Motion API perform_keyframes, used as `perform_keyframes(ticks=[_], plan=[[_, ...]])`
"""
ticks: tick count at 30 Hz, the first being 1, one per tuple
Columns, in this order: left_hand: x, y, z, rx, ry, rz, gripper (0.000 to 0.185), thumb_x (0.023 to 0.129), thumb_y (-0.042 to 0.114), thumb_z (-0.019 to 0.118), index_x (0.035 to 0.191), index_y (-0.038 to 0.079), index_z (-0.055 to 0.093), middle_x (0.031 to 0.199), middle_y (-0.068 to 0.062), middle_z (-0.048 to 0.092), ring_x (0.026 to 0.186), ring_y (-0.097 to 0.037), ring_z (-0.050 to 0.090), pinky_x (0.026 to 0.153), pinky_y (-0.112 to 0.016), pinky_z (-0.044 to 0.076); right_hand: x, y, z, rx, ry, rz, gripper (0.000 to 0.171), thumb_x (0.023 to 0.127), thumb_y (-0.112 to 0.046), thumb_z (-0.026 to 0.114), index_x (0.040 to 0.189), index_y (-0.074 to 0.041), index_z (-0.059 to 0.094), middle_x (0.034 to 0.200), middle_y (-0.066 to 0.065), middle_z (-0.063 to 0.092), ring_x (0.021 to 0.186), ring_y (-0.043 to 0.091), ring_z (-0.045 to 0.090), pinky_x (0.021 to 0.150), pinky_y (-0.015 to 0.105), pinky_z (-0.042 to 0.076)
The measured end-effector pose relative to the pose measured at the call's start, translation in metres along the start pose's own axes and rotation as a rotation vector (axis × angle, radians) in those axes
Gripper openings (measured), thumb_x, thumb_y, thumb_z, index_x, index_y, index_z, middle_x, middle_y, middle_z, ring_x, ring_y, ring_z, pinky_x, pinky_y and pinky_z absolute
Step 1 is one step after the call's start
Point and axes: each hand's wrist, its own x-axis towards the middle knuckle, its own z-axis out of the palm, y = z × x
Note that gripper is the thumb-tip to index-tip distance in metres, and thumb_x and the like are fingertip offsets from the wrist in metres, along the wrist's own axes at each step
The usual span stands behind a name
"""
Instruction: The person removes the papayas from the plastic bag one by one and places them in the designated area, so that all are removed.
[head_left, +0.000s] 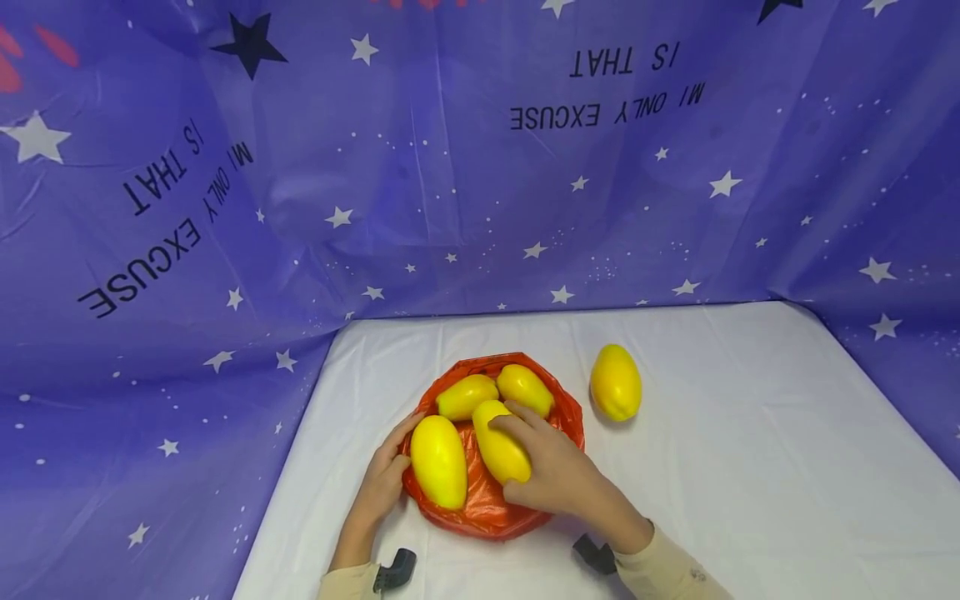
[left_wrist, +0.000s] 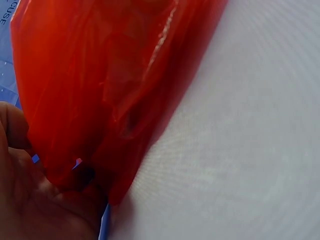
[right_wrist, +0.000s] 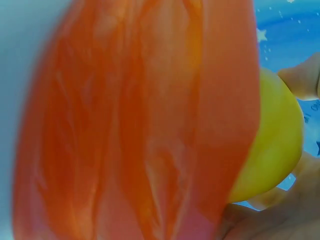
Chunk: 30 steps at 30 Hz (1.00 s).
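A red plastic bag (head_left: 487, 508), its mouth spread wide, lies on the white-covered table. My right hand (head_left: 555, 467) grips a yellow mango (head_left: 498, 446) over the right half of the bag, fingers and thumb round its sides. In the right wrist view the bag wall partly hides that mango (right_wrist: 275, 135). My left hand (head_left: 384, 479) holds the bag's left edge; in the left wrist view its fingers (left_wrist: 14, 125) are at the gathered red plastic (left_wrist: 100, 90). Another mango (head_left: 438, 462) lies inside at the left, and two more mangoes (head_left: 467, 397) (head_left: 525, 389) sit at the back.
One loose mango (head_left: 617, 383) lies on the white tablecloth (head_left: 720, 467), right of the bag. A purple star-printed curtain (head_left: 450, 183) hangs behind and beside the table. Dark wrist mounts (head_left: 396, 570) show near both sleeves.
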Motion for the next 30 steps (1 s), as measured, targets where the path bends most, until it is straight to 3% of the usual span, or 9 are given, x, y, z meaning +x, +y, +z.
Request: perform_keyframes(ticks=[6,11,30], plan=[[0.000,0.000,0.001,-0.011,0.006,-0.002,0.063,0.084,-0.018,0.037,0.143,0.000,0.046,0.149,-0.018,0.041,0.139,-0.035,0.032,0.106,-0.011,0.021,0.001,0.006,-0.014,0.034,0.086,0.031,0.078,0.061,-0.029,0.073,0.134,-0.040,0.048,0.151,-0.006,0.035,0.117,0.020,0.052,0.080,0.040,0.049],[0.000,0.000,0.000,-0.002,0.003,0.029,0.063,0.082,-0.019,0.037,0.142,-0.003,0.045,0.148,-0.022,0.040,0.138,-0.039,0.032,0.106,-0.011,0.020,0.001,0.013,-0.028,0.048,0.152,0.038,0.080,0.060,-0.026,0.074,0.135,-0.039,0.049,0.151,-0.006,0.036,0.117,0.019,0.052,0.084,0.041,0.048],[0.001,0.001,-0.001,-0.015,-0.013,-0.006,0.063,0.083,-0.018,0.036,0.144,-0.002,0.043,0.149,-0.020,0.039,0.139,-0.040,0.031,0.106,-0.012,0.020,-0.002,0.041,-0.067,0.081,0.284,0.100,0.074,0.065,-0.020,0.076,0.133,-0.029,0.051,0.152,0.000,0.035,0.129,0.028,0.042,0.091,0.056,0.046]])
